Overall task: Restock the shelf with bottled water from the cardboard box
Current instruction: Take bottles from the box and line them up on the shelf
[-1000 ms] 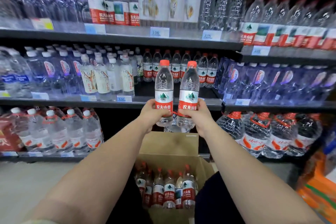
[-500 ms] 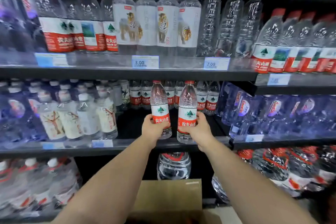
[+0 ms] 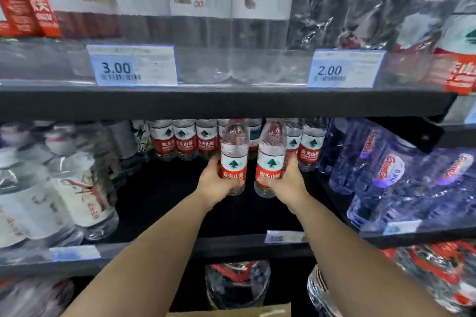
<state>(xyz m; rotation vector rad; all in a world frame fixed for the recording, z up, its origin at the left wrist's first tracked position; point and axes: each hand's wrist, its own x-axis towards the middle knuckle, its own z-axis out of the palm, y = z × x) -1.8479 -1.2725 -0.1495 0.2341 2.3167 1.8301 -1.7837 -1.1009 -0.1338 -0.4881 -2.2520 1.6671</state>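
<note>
My left hand point(image 3: 215, 184) grips a clear water bottle point(image 3: 234, 148) with a red and white label. My right hand point(image 3: 288, 183) grips a second such bottle point(image 3: 271, 152) right beside it. Both bottles stand upright, deep inside the middle shelf point(image 3: 231, 246), just in front of a back row of like bottles point(image 3: 185, 140). I cannot tell whether their bases touch the shelf floor. Only the top edge of the cardboard box point(image 3: 231, 313) shows at the bottom of the view.
White-labelled bottles point(image 3: 77, 195) crowd the middle shelf's left side, blue bottles point(image 3: 386, 175) its right. The upper shelf's edge point(image 3: 231, 103) hangs close above, with price tags 3.00 point(image 3: 132, 65) and 2.00 point(image 3: 345, 69). Large jugs point(image 3: 238, 283) stand below.
Both hands have carried their bottles forward, deeper into the middle shelf toward the back row. The camera has moved in closer and the box has nearly dropped out of view.
</note>
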